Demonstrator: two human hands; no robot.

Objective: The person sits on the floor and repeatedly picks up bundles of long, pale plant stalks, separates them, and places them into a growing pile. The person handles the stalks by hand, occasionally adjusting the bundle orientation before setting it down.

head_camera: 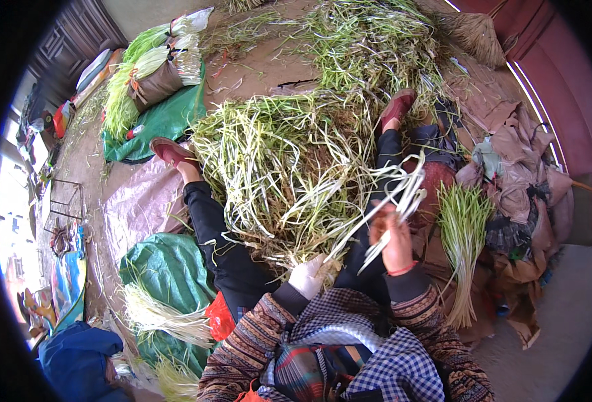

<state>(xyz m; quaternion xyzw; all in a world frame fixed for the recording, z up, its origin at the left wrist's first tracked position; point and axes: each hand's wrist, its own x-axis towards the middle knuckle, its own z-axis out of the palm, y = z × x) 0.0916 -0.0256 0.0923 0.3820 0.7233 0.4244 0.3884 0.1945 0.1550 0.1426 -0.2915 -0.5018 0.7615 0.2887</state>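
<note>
Before me, between my outstretched legs, lies a large tangled heap of pale green and white leafy stalks [276,166] with brown roots and debris. My right hand [392,236], a red string at its wrist, is closed around several white stalks [410,193] whose leaves trail upward. My left hand [307,276], in a white glove, grips yellowish stalk matter at the heap's near edge; its fingers are partly hidden. Right of my right hand lies a neat bundle of stalks [461,241]. Another bundle [168,314] rests on green plastic sheeting [168,266] at my left.
Tied bundles [160,65] sit on a green sheet [175,113] at the upper left. A second loose heap [376,40] is at the top, beside a straw broom [477,37]. Crumpled brown sacks [519,166] lie at the right, near a red door [567,75]. A red plastic bag [220,316] touches my left side.
</note>
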